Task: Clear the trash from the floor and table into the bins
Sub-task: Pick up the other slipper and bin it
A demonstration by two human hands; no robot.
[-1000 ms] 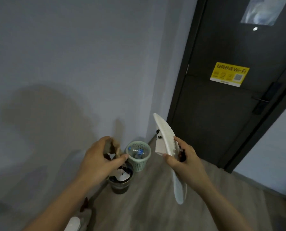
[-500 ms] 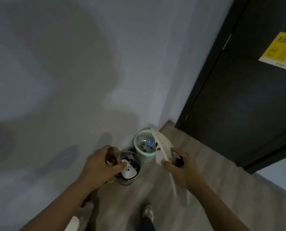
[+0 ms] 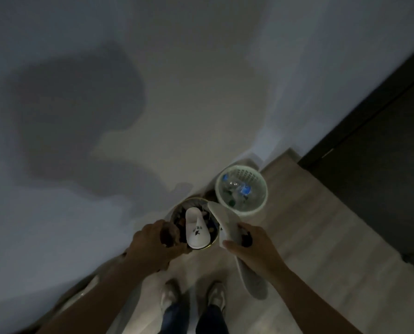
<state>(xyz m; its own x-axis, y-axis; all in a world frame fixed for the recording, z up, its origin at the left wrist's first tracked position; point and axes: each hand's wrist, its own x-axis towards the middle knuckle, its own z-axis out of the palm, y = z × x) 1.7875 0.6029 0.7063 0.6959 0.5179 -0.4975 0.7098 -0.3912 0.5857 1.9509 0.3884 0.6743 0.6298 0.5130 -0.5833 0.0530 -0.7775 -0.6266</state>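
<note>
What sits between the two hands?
In the head view, the dark bin holding a white slipper lies between the left hand, gripping brown trash, and the right hand, gripping a second slipper.

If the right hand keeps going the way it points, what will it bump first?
Probably the dark bin, at its rim, just ahead of the right hand and its slipper. Depth is unclear.

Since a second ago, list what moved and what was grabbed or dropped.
Both hands came down over the dark bin; the right hand tipped its white slipper from upright toward the rim. Nothing let go: the left hand still holds a brown scrap. The binned slipper and green basket stayed put.
</note>
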